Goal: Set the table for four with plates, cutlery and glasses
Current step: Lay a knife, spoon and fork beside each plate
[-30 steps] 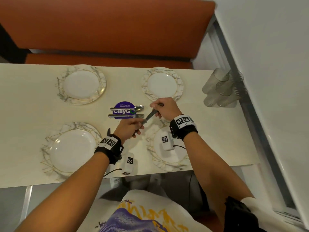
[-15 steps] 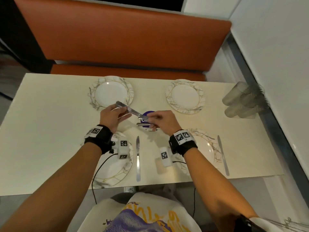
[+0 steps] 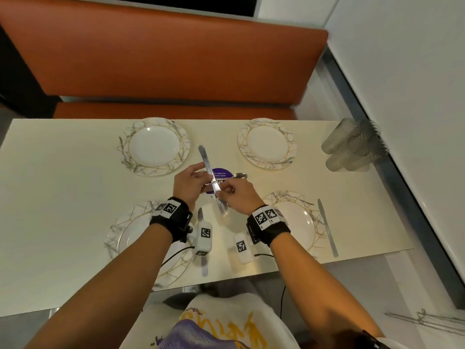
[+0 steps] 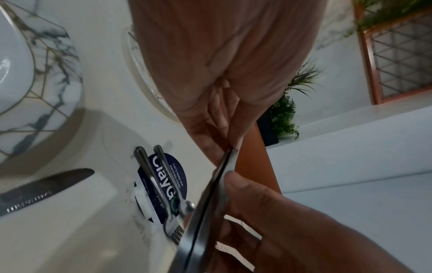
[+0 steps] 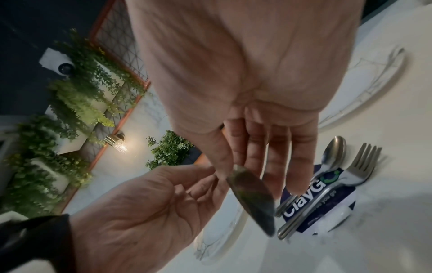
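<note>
Four marbled plates are laid out: far left [image 3: 156, 147], far right [image 3: 266, 143], near left [image 3: 130, 238], near right [image 3: 299, 222]. Both hands hold one table knife [image 3: 205, 159] in the air over the table's middle, lengthwise toward the bench. My left hand [image 3: 205, 176] pinches its middle and my right hand [image 3: 221, 193] pinches nearer its lower end. The wrist views show the same knife [image 4: 205, 212] [image 5: 252, 194] between thumbs and fingers. One knife [image 3: 204, 267] lies right of the near left plate, another knife [image 3: 327, 227] right of the near right plate.
A fork [image 5: 362, 162] and a spoon [image 5: 334, 153] lie on a round purple sticker [image 3: 221, 173] at the table's centre. Several clear glasses [image 3: 352, 147] are clustered at the far right by the wall. An orange bench [image 3: 161, 59] runs along the far side.
A second ago no knives lay by the near plates; now one lies beside each. The held knife has turned from crosswise to pointing at the bench.
</note>
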{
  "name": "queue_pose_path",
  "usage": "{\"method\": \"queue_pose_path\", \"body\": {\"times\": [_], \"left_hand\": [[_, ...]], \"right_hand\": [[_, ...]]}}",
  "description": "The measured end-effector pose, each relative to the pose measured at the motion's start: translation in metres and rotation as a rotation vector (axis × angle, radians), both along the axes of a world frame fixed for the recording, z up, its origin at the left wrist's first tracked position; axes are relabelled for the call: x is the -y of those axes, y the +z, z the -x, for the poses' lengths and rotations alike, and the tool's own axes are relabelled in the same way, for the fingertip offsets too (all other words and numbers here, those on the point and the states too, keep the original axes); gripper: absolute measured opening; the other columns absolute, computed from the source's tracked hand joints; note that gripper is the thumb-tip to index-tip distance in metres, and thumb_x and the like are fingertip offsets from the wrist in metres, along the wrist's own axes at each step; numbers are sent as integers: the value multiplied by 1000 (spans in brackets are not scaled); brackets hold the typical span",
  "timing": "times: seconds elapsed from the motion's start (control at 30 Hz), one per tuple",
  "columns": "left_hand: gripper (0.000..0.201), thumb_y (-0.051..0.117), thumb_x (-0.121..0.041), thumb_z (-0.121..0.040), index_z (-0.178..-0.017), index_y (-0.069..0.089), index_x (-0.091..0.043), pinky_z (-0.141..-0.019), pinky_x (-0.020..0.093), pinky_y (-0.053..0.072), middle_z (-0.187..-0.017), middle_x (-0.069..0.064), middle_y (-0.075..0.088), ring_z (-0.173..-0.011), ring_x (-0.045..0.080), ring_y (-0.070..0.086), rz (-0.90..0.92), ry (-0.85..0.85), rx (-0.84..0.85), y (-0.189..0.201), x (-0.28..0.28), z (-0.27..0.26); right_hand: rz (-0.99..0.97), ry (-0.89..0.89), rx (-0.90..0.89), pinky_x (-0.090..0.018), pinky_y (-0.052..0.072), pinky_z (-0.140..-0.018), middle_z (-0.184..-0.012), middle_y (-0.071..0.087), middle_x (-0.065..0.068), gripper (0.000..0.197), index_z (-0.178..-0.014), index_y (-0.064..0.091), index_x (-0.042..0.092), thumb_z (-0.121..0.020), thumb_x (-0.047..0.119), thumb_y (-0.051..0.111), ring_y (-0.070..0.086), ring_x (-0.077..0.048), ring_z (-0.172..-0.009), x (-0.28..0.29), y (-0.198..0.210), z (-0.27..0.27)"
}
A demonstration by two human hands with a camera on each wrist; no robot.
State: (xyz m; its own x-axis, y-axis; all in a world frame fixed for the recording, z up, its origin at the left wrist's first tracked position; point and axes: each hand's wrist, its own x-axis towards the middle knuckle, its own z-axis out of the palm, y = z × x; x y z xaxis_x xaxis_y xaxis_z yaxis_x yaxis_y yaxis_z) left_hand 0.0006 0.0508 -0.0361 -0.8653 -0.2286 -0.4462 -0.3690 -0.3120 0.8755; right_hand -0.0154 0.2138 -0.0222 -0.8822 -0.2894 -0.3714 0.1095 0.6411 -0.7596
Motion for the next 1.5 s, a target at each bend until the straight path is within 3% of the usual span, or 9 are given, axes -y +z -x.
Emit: {"method": "queue_pose_path", "body": {"times": [0.1, 0.23, 0.37, 0.47, 0.6, 0.8, 1.03, 1.3, 1.5], "left_hand": [[42, 70, 9, -85, -125, 68, -5, -80, 38, 64, -93, 16, 77, -83, 24, 76, 29, -32, 1, -3, -7, 4], [41, 70, 11, -86, -122, 70, -7, -73, 30, 63, -96, 18, 78, -85, 26, 77, 42, -82, -7, -3, -21, 17], [42, 73, 8, -86, -124, 71, -9, -77, 34, 64, -98, 19, 78, -87, 30, 77, 63, -84, -1, -6, -31, 40], [39, 74, 4, -87, -122, 72, -12, -82, 39, 64, -95, 15, 79, -87, 30, 77, 118, -76, 31, -11, -33, 62], [27, 76, 1, -87, -112, 75, -9, -76, 32, 64, -95, 9, 80, -88, 26, 79, 174, -21, 105, -20, -36, 107], [19, 77, 0, -84, -101, 79, -9, -74, 34, 65, -94, 9, 80, -88, 28, 78, 286, -2, 228, -54, -47, 190], [16, 80, -2, -84, -81, 78, -18, -79, 34, 65, -87, 7, 79, -72, 23, 75, 467, -37, 356, -89, -59, 243], [11, 81, -2, -83, -92, 80, -9, -67, 23, 60, -89, 9, 79, -74, 23, 77, 575, -55, 375, -99, -71, 264], [8, 84, -6, -82, -85, 79, -12, -80, 35, 65, -86, 9, 78, -76, 24, 77, 593, -24, 399, -109, -72, 268]], "right_hand": [[-5, -85, -41, -33, 58, -82, -86, 74, 1, 21, -98, 73, 17, -87, 36, 74, 71, -17, -79, -3, -6, 11], [33, -112, -63, -37, 61, -77, -79, 72, -2, 19, -95, 72, 13, -83, 23, 81, 72, -22, -75, -9, -8, 29], [70, -141, -42, -43, 62, -76, -79, 73, -6, 14, -91, 73, 12, -80, 14, 82, 71, -24, -76, -21, -13, 52], [89, -193, -37, -33, 60, -80, -83, 72, -2, 13, -94, 74, 10, -83, 10, 78, 66, -12, -76, -37, -13, 70], [132, -264, -22, -24, 59, -70, -79, 71, 3, 12, -98, 72, 7, -87, 10, 76, 67, -2, -69, -70, -25, 97], [117, -316, 17, -37, 63, -65, -83, 74, -4, 13, -97, 71, 10, -86, 15, 76, 73, -24, -74, -125, -52, 141], [115, -348, 100, -21, 55, -58, -82, 75, 1, 5, -94, 71, 13, -89, 15, 73, 70, -15, -69, -167, -71, 163], [118, -367, 97, -25, 58, -62, -83, 76, 2, 5, -93, 71, 17, -89, 17, 74, 73, -17, -73, -181, -76, 176], [118, -364, 95, -30, 61, -67, -84, 76, 2, 5, -94, 70, 16, -90, 16, 73, 73, -16, -74, -180, -78, 176]]}}
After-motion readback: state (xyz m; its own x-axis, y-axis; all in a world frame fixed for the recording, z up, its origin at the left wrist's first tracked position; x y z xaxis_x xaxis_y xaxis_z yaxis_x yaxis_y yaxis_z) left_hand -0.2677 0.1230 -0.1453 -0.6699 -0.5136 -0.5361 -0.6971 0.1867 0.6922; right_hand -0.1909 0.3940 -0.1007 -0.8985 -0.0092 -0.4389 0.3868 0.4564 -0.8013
